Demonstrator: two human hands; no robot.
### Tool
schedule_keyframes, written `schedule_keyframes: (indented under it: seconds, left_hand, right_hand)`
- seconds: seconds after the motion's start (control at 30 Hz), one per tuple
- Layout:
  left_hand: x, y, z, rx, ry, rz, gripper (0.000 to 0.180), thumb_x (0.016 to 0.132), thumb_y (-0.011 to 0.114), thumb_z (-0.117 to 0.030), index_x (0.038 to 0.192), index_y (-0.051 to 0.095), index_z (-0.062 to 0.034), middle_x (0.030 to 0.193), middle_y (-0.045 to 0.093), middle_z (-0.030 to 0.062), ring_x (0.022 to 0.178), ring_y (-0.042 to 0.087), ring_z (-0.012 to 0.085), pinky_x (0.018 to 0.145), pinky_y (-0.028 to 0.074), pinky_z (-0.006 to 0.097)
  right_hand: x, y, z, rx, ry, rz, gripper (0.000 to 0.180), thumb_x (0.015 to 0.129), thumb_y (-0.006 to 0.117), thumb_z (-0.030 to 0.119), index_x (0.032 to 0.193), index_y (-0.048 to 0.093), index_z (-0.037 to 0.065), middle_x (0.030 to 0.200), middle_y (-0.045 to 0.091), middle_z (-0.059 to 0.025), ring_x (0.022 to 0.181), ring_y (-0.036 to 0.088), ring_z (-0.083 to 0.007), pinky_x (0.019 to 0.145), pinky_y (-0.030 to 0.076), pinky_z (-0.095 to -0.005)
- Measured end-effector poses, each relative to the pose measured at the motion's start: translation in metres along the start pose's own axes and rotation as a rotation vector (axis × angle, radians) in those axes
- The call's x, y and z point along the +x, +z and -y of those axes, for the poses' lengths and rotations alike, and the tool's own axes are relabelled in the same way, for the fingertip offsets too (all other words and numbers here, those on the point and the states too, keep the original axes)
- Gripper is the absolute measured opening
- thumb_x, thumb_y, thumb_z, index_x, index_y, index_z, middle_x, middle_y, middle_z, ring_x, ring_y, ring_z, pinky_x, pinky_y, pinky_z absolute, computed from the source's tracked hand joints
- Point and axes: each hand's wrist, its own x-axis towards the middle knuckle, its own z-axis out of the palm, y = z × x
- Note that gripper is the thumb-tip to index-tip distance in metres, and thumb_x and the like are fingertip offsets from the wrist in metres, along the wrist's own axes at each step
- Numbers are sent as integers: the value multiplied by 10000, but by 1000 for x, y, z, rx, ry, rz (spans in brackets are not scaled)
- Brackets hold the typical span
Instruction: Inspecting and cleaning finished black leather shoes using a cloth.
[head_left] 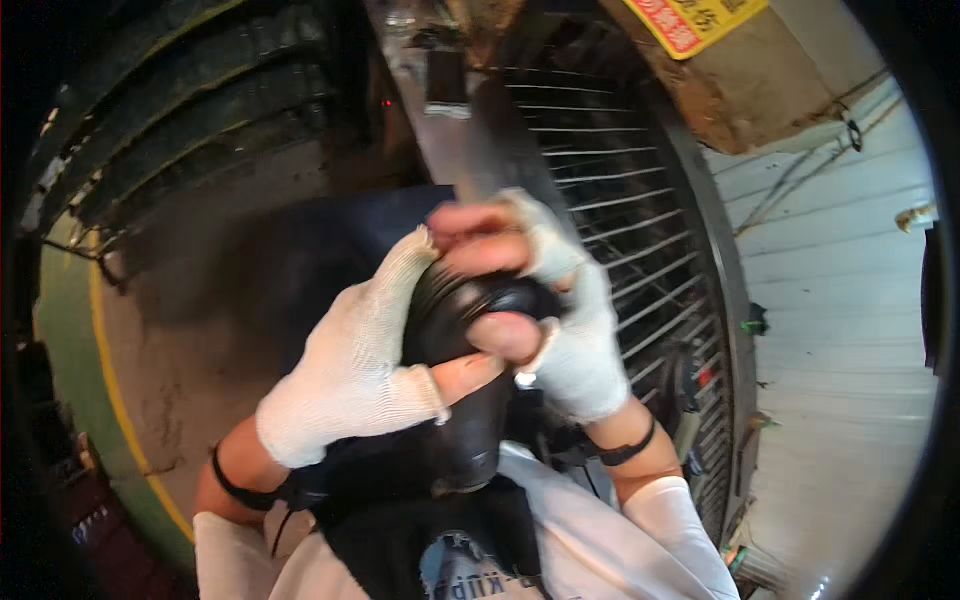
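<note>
Both my hands wear white knit gloves with bare fingertips. Between them is a glossy black, rubber-like piece (468,425) with ridges near its upper end and a longer tube-like part running down toward my lap. My left hand (350,365) wraps its left side, with the thumb lying across the front. My right hand (580,325) grips the top and right side, its fingers curled over the upper end and its thumb pressing the front. Motion blurs the right fingertips. The fingers hide part of the piece's upper end, and I cannot tell its exact kind.
A rack of parallel metal bars (625,205) runs along the right, beside a white panelled wall (830,300). A dark blue surface (350,235) lies beyond my left hand. Green floor with a yellow line (112,350) shows at left. A yellow and red label (695,25) hangs at upper right.
</note>
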Motion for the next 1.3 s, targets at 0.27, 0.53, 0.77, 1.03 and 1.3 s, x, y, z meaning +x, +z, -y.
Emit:
schedule_keyframes:
  seconds: [0.27,0.53,0.77,1.03,1.3]
  left_hand:
    - [14,3,21,-98,-30,-522,795,864,874,-344,1463,466,-17,1081,763,218,1034,779,370,895,601,425]
    - [-41,40,51,69,-155,-108,937,976,754,-228,1700,193,-32,1421,613,288,1277,670,420,1075,529,425]
    - [-32,39,44,-410,-47,-259,1097,802,964,-277,1609,288,32,1469,574,191,1323,603,264,1156,456,391]
    - [-40,-20,100,515,601,221,569,808,764,-120,1369,722,-207,1605,564,59,1538,442,400,1231,414,517]
    - [-27,-17,126,19,-70,-248,636,929,739,-117,1524,538,-16,1617,491,172,1504,483,292,1230,405,452]
  right_hand:
    - [-43,63,-34,-8,291,-257,1062,757,983,159,1635,408,1,1466,630,-174,1275,643,-200,1087,520,-340]
    - [-61,4,-29,445,827,-193,639,812,933,232,1348,691,-16,1154,755,-65,997,698,-116,902,558,-273]
    - [-77,63,-49,-45,240,-356,978,784,926,268,1595,455,-8,1447,640,-195,1306,639,-245,1121,492,-363]
    - [-31,55,-91,508,396,-202,615,1135,522,341,1624,412,-17,1595,521,-164,1437,524,-234,1207,399,-346]
    - [13,42,-130,180,572,-148,512,1008,750,162,1457,614,-43,1030,727,-29,969,675,-101,864,528,-250]
